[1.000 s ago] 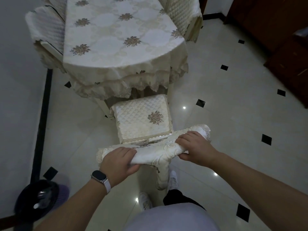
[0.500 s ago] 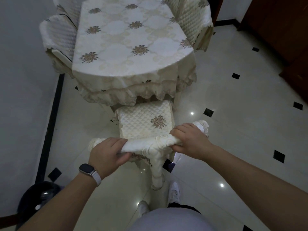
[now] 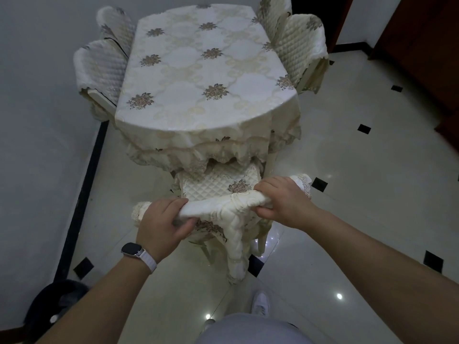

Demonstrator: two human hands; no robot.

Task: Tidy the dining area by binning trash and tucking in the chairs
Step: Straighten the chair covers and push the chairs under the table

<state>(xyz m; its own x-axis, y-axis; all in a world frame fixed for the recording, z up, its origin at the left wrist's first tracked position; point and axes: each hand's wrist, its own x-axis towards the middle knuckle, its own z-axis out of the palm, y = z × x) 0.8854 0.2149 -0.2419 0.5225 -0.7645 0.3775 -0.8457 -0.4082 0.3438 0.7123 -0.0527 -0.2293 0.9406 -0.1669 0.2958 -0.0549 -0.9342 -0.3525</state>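
Observation:
A chair with a cream quilted cover (image 3: 218,188) stands at the near end of the dining table (image 3: 203,70), its seat partly under the frilled tablecloth hem. My left hand (image 3: 161,223) grips the left part of the chair's top rail. My right hand (image 3: 285,199) grips the right part of the same rail. The chair back's cover hangs down between my hands.
Two covered chairs (image 3: 101,68) sit tucked at the table's left side and two more covered chairs (image 3: 298,43) at its right. A dark bin (image 3: 57,301) stands on the floor at the lower left near the wall. Dark wooden furniture (image 3: 422,45) lines the right.
The chair has slid forward, so more of its seat lies under the tablecloth hem. Both hands kept their grip on the top rail and moved with it.

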